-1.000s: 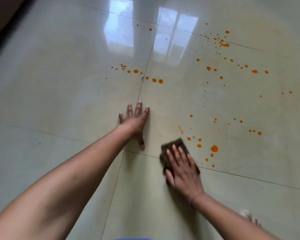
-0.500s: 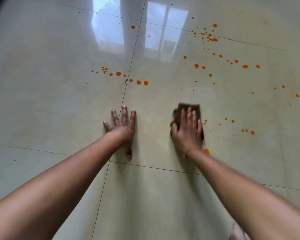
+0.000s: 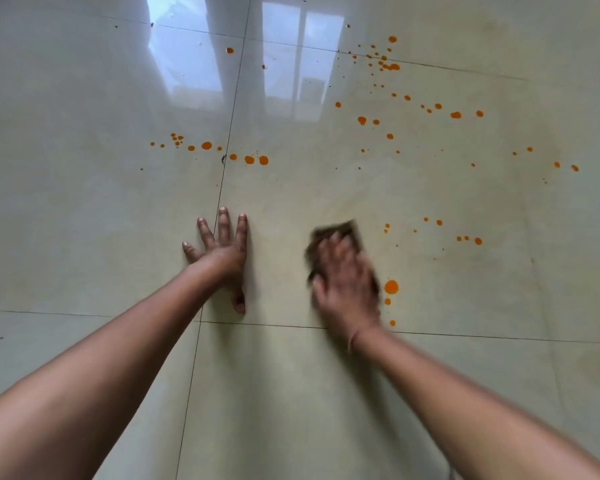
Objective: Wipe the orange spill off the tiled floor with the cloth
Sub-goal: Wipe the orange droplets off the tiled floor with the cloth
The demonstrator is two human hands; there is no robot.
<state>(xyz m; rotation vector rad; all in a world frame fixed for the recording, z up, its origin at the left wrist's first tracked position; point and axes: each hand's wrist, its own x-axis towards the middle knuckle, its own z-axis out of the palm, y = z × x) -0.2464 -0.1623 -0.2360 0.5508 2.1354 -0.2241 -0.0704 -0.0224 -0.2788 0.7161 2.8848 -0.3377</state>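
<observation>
My left hand [image 3: 222, 251] lies flat, fingers spread, on the tiled floor [image 3: 84, 220], my blurred right hand [image 3: 347, 292] presses the brown cloth [image 3: 336, 232] down beside orange spill drops [image 3: 391, 287].

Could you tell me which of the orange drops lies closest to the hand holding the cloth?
The large round drop just right of the right hand, clearly the biggest of the nearby spots.
</observation>
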